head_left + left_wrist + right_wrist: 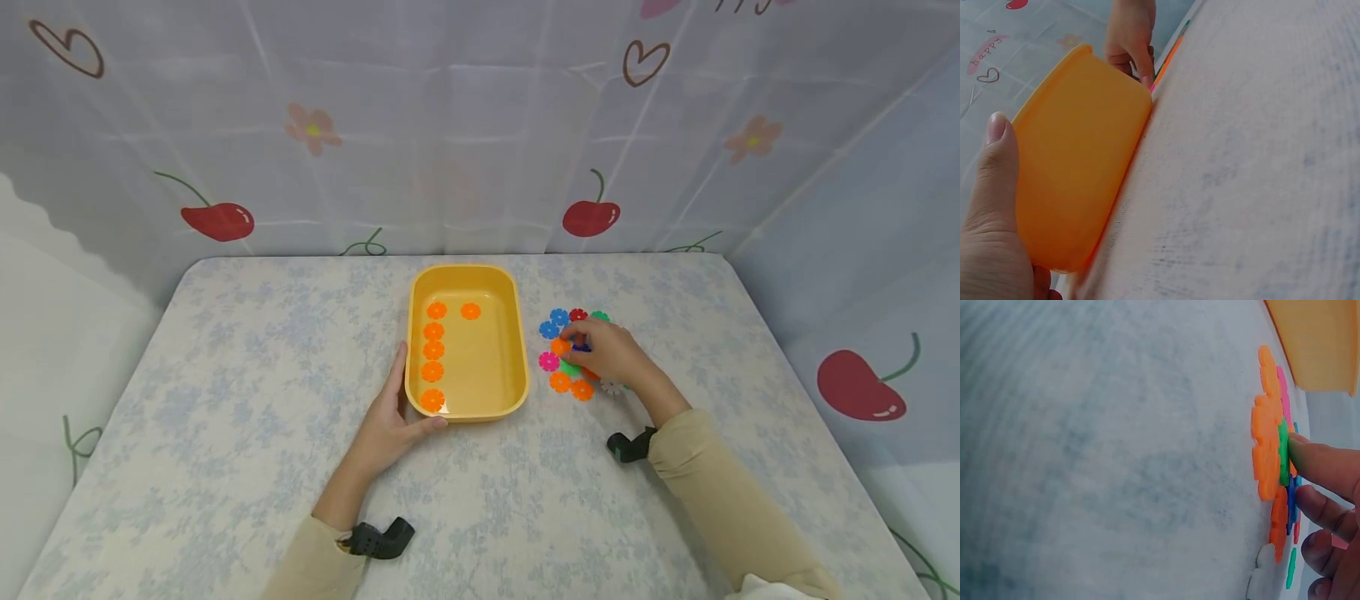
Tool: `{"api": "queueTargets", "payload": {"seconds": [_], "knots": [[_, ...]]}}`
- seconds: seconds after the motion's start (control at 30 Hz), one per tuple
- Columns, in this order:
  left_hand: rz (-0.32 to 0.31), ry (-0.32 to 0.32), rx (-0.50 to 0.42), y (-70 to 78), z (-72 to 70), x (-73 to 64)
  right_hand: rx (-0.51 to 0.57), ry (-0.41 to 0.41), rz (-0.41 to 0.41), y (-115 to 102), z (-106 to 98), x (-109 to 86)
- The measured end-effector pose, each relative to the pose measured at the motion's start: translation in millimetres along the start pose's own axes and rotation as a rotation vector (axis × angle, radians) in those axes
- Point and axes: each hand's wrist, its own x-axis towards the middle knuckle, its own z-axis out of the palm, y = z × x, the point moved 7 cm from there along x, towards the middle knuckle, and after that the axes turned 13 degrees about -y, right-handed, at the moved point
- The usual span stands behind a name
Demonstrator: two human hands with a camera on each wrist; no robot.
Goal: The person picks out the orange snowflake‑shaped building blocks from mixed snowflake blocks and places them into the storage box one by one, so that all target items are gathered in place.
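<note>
My left hand (384, 433) holds the near left corner of a yellow plastic tray (521, 358), its thumb at the front rim and its fingers along the left wall. Inside the tray lie several orange flower-shaped discs (432, 372), most in a column at the left and one apart at the upper right. To the right of the tray, my right hand (611, 354) pinches an orange flower-shaped disc (559, 347) between thumb and fingertips, low over a loose group of discs. In the right wrist view, the thumb (1322, 464) partly hides that disc.
Around the right hand lie blue discs (550, 330), a pink disc (549, 362), a red disc (577, 315), green discs (1284, 453), more orange discs (582, 390) and a whitish disc (612, 387). A patterned cloth covers the table (247, 367); a printed curtain (450, 150) hangs behind it.
</note>
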Motion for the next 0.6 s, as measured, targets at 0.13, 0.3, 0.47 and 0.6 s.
{"api": "queueTargets", "payload": {"seconds": [0.13,0.3,0.47,0.6], "knots": [[0.016,-0.002,-0.014,-0.4,0.6,0.3,0.082,0.007,-0.052,-0.9,0.3,1.3],[0.022,-0.005,-0.021,-0.1,1.1,0.5,0.163,0.022,-0.084,1.5,1.5,2.0],[0.024,-0.002,-0.019,0.2,0.6,0.8,0.200,0.022,-0.100,3.4,2.3,2.5],[0.023,0.000,-0.022,-0.5,0.3,0.7,0.223,0.015,-0.064,6.1,2.1,2.0]]}}
